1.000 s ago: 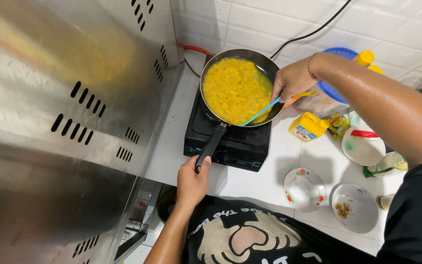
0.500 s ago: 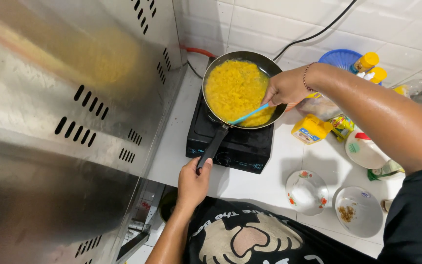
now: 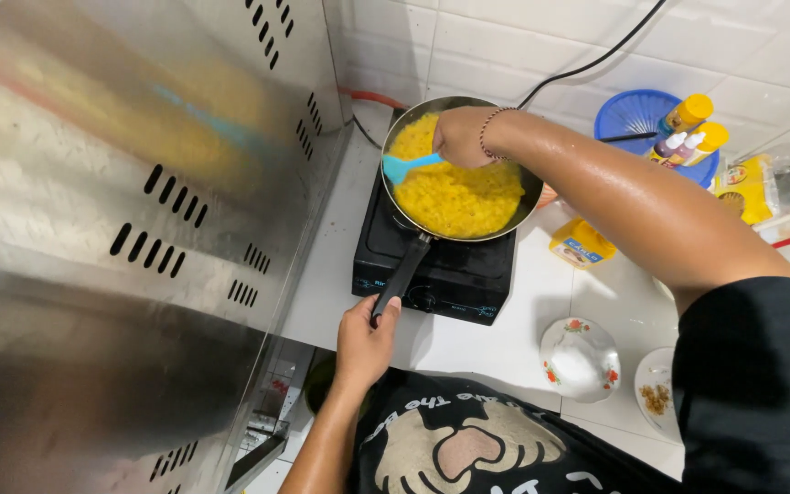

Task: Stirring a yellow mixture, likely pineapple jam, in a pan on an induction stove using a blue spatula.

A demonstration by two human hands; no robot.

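A frying pan (image 3: pixel 530 196) full of yellow food (image 3: pixel 457 190) sits on a black single-burner stove (image 3: pixel 441 267). My left hand (image 3: pixel 365 343) grips the end of the pan's black handle (image 3: pixel 402 276) at the stove's near edge. Reaching over the pan's far left side, my right hand (image 3: pixel 461 137) holds a blue spatula (image 3: pixel 406 166). The spatula's blade rests at the left rim of the pan, against the food.
A large steel hood or cabinet (image 3: pixel 130 229) with slots fills the left. On the white counter sit a floral saucer (image 3: pixel 579 359), a small dish with crumbs (image 3: pixel 656 395), a yellow packet (image 3: pixel 581 243), and a blue basket (image 3: pixel 636 114) with bottles. A black cable (image 3: pixel 596 57) runs up the tiled wall.
My right hand has swept the blue spatula from the pan's right side across to its far left rim. The left hand has kept its hold on the handle.
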